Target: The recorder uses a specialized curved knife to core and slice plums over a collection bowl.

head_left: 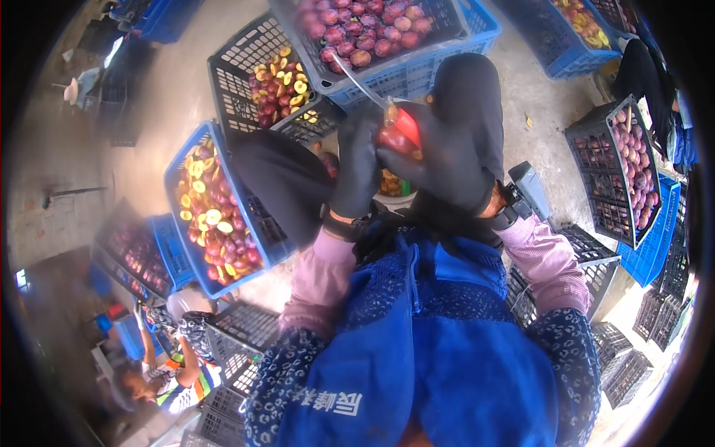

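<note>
My left hand (356,164), in a black glove, is closed around a dark red plum (393,140) above my lap. Beside it my right hand (456,160), also black-gloved and partly blurred, grips a knife with a bright red handle (407,124). Its thin curved metal blade (361,83) points away and to the left. The two hands are close together, and the fingers partly hide the plum. Below them, between my knees, a pale round container (398,200) shows only in part, with brownish pieces and something green inside.
Whole plums fill a grey crate (316,74) on a blue crate (477,28) ahead. Halved plums lie in a black crate (223,82) and a blue crate (179,153) at left. A black plum crate (596,167) stands at right. Another person (160,372) works at lower left.
</note>
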Demonstrator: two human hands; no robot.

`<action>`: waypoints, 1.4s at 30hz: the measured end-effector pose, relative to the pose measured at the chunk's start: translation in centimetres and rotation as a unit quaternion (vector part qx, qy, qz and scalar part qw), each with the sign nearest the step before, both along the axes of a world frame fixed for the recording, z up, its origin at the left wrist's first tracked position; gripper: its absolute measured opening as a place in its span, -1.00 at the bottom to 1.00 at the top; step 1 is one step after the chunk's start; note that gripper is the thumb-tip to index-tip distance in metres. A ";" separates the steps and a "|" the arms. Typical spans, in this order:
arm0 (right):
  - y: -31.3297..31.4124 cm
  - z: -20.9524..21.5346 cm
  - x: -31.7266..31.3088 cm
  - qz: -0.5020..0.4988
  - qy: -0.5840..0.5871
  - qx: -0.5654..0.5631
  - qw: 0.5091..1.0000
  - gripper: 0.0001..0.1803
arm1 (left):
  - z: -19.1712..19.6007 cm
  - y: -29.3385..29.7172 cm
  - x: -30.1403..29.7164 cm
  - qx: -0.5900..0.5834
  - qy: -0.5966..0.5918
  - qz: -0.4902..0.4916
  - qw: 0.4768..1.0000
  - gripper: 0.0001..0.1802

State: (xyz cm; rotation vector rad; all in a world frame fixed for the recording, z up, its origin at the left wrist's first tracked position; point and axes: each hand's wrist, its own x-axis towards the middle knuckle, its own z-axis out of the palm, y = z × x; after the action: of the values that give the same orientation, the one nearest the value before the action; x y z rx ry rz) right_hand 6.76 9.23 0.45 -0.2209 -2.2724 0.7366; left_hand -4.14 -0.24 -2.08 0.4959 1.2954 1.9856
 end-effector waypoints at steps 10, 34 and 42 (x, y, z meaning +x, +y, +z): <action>-1.6 -2.0 -1.8 -0.076 0.039 -0.179 0.980 -0.39 | -1.5 0.6 -0.3 0.049 0.001 0.073 0.996 -0.75; -2.6 -1.3 -4.4 -0.041 0.027 -0.317 0.947 -0.54 | 0.7 0.7 -1.2 -0.006 0.080 0.203 0.976 -0.77; -4.3 -1.1 -4.0 0.015 0.065 -0.530 0.846 -0.71 | 0.0 -0.8 -1.1 -0.107 0.196 0.231 0.947 -0.78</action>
State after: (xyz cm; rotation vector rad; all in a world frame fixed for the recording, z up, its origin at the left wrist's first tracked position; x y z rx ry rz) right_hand 2.71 4.95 -0.64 -0.6134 -1.5100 1.8994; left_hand -5.22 -1.01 -2.06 0.5352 2.0043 2.1455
